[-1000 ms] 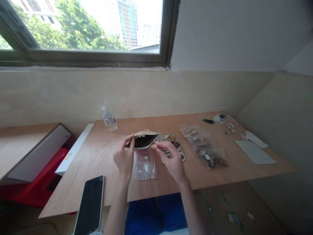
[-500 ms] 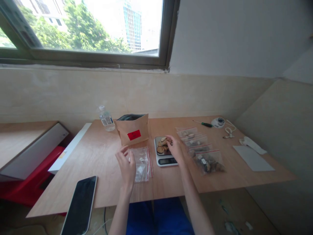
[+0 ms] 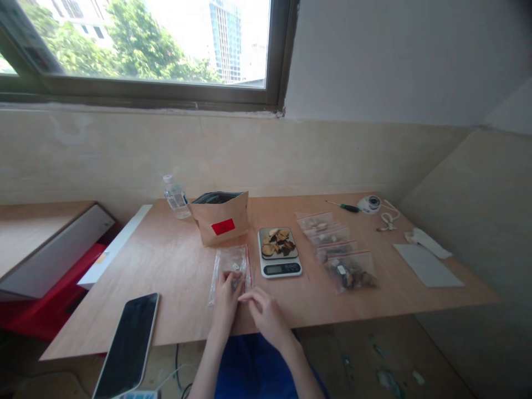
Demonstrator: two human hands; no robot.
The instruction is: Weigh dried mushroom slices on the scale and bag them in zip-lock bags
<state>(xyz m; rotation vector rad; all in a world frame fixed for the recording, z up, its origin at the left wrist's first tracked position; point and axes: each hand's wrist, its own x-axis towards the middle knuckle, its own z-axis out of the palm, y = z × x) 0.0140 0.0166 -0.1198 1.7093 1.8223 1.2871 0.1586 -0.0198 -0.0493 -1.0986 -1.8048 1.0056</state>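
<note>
A clear zip bag (image 3: 229,264) with red edges lies flat on the wooden table (image 3: 174,288) in front of me. My left hand (image 3: 226,302) rests on the bag's near end, fingers curled onto it. My right hand (image 3: 266,313) is beside it at the bag's near right corner, fingers bent and pinching toward the bag. Behind the bag stands an open brown paper pouch (image 3: 221,217) with a red label. Right of the bag, a small white scale (image 3: 279,251) carries a pile of dried slices.
Several filled zip bags (image 3: 338,249) lie in a row right of the scale. A small water bottle (image 3: 174,197) stands behind the pouch. A phone (image 3: 127,343) sits at the near left. A screwdriver (image 3: 344,206), a round device (image 3: 369,203) and a grey sheet (image 3: 428,265) lie at the right.
The brown pouch was set upright on the table. My right hand left the scale and came back beside my left hand at the near end of the clear bag.
</note>
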